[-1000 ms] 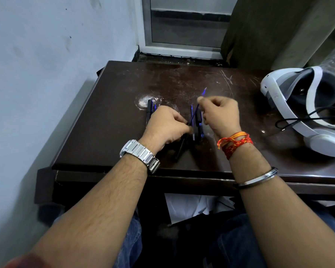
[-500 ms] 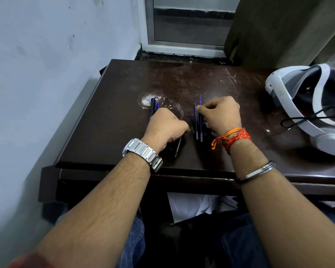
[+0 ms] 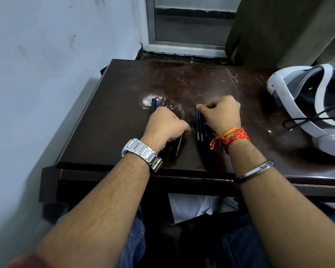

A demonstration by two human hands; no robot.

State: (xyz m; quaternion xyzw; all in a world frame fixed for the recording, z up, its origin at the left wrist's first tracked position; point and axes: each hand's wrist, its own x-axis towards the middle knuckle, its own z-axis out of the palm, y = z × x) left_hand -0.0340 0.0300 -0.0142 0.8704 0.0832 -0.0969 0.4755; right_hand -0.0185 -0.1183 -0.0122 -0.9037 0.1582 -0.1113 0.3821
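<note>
On the dark brown table [image 3: 112, 122], my left hand [image 3: 165, 125] is curled around a thin black pen part [image 3: 179, 145] whose ribbed end sticks out toward me. Behind that hand lie a black pen barrel [image 3: 153, 106] and a blue refill [image 3: 159, 104], mostly hidden. My right hand [image 3: 219, 115] rests low on the table, its thumb and forefinger pinching the far end of a blue refill [image 3: 197, 120]. A few blue refills [image 3: 201, 130] lie side by side just left of that hand.
A white headset [image 3: 306, 105] with a black cable [image 3: 306, 119] takes up the table's right side. The wall [image 3: 46, 74] runs close along the left edge. A window frame [image 3: 184, 47] stands behind the table. White paper [image 3: 190, 207] lies below the front edge.
My right hand has lowered the blue refill from a raised tilt down flat beside the other refills. My left hand has stayed curled on the black part.
</note>
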